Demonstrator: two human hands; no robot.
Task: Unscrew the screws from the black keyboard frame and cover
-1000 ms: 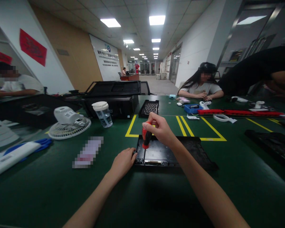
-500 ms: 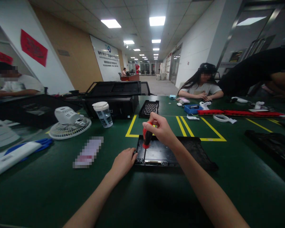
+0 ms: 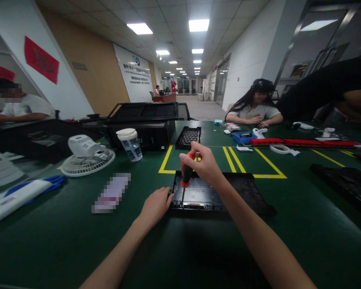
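Observation:
A screwdriver (image 3: 186, 171) with a red and black handle stands nearly upright, its tip down at the near left part of a black plastic panel (image 3: 240, 188). My right hand (image 3: 203, 162) is closed around the top of the handle, thumb along one side. My left hand (image 3: 157, 202) grips the panel's left edge, its fingertips partly hidden behind the rim. Close to the screwdriver tip, a shiny metal strip (image 3: 194, 205) runs along the panel's near edge. Whether a screw sits under the tip is too small to tell.
Left of the panel are a phone (image 3: 111, 192), a lidded cup (image 3: 130, 145) and a white fan (image 3: 88, 156). Black cases (image 3: 141, 134) stand behind. Another black panel (image 3: 345, 188) lies at right. Across the green table (image 3: 138, 257) sits a person (image 3: 255, 106) near a blue tray (image 3: 243, 137).
Both hands hold the same places. My right thumb and fingers have shifted slightly on the screwdriver handle; the panel stays put.

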